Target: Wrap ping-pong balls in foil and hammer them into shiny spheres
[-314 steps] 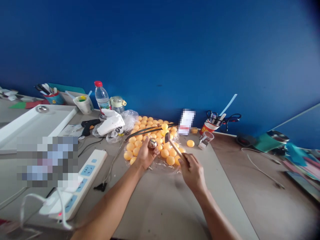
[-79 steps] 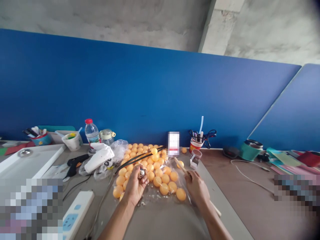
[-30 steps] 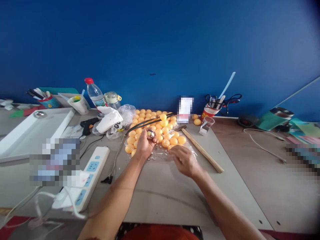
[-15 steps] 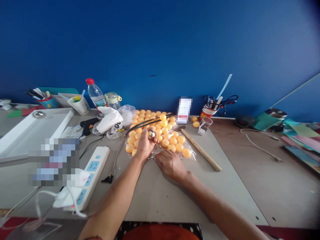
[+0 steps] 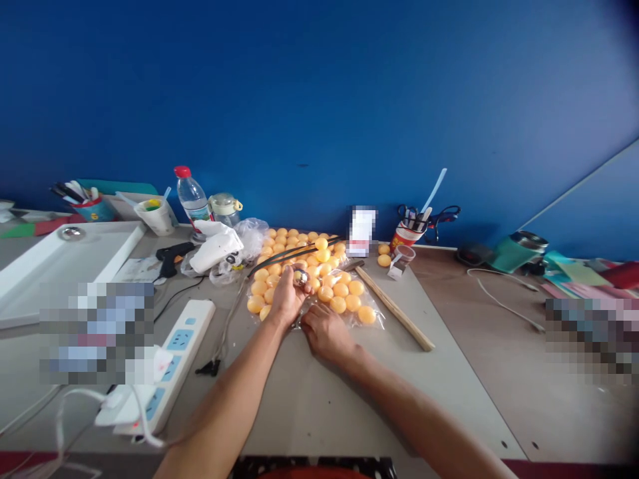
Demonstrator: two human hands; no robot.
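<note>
My left hand is closed around a shiny round metal piece, with a pale spot showing on it. It hovers at the front of a clear plastic bag spread with several orange balls. My right hand rests on the table just to the right and nearer to me, its fingers curled down and drawn together. What the right fingertips pinch, if anything, is hidden. A wooden-handled hammer lies right of the balls. Black strips lie across them.
At left are a power strip, a black glue gun, a white tray and a water bottle. Behind the hammer stand a red cup of tools and a small clear cup. A blue wall closes the back.
My view has shifted slightly. My right hand has moved a little closer to the left, covering small shiny bits that lay on the table. The left hand still grips the metal piece, turned slightly.
</note>
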